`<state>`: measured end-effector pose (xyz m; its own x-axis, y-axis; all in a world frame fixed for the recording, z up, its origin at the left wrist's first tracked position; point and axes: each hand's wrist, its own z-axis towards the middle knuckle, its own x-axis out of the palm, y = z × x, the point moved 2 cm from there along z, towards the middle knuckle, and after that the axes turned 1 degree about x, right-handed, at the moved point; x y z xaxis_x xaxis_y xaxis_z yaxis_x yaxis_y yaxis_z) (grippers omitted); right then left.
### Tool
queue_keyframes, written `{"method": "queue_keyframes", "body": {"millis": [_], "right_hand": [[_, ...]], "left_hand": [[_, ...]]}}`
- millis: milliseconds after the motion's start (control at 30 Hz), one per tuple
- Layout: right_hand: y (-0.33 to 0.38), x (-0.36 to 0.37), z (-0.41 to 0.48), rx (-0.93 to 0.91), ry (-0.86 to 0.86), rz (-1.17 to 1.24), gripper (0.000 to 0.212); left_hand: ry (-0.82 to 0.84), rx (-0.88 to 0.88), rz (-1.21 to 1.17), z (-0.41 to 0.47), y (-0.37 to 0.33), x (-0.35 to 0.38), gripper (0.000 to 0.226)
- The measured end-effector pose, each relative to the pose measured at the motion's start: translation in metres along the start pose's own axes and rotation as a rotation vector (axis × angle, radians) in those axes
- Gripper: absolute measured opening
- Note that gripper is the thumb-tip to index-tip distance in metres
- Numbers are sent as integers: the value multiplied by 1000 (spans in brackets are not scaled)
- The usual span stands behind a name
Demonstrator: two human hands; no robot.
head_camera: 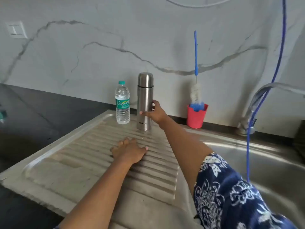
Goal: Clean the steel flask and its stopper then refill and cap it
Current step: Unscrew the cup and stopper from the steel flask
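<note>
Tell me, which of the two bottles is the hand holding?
The steel flask, the taller one on the right; the right hand grips its side. The clear plastic water bottle beside it stands untouched.

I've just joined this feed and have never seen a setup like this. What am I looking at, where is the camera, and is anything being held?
There is no machine here. A person works with bare hands, and the one picture comes from a camera worn on their head, looking forward and down. The left hand lies flat on the ribbed steel drainboard. The right hand wraps round the steel flask, which stands upright with its cap on. Left of the flask stands a plastic water bottle. To its right, a red cup holds a bottle brush. The sink basin and tap are on the right.
</note>
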<state>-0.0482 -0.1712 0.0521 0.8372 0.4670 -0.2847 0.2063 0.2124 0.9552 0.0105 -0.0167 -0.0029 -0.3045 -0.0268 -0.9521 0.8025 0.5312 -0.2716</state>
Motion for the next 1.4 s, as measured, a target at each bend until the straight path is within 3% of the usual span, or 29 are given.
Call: {"method": "queue_keyframes", "body": {"millis": [167, 367, 767, 900, 1000, 1133, 1200, 1233, 1300, 1400], "right_hand": [[-2, 16, 22, -28, -75, 19, 94], [-6, 18, 28, -73, -231, -65, 77], [16, -58, -73, -154, -222, -149, 71], [31, -98, -130, -147, -207, -129, 71], [33, -128, -177, -133, -170, -93, 61], [22, -157, -233, -138, -85, -60, 68], [11, -170, -257, -118, -66, -60, 75], [6, -175, -267, -104, -58, -63, 74], [-5, -185, -287, -80, -36, -52, 69], [-16, -197, -307, -70, -14, -48, 59]], "left_hand": [[10, 14, 41, 6, 5, 2, 77], [4, 10, 74, 9, 6, 4, 79], [-29, 25, 47, -1, 5, 0, 79], [-149, 48, 34, -18, -6, -11, 73], [-290, 241, -221, -35, -36, -24, 65], [-103, 546, -971, -83, -95, -34, 49], [83, 648, -1094, -111, -129, -31, 25], [188, 711, -1117, -122, -142, -27, 28], [363, 784, -1167, -138, -166, -14, 61], [429, 783, -1246, -149, -187, 3, 100]]}}
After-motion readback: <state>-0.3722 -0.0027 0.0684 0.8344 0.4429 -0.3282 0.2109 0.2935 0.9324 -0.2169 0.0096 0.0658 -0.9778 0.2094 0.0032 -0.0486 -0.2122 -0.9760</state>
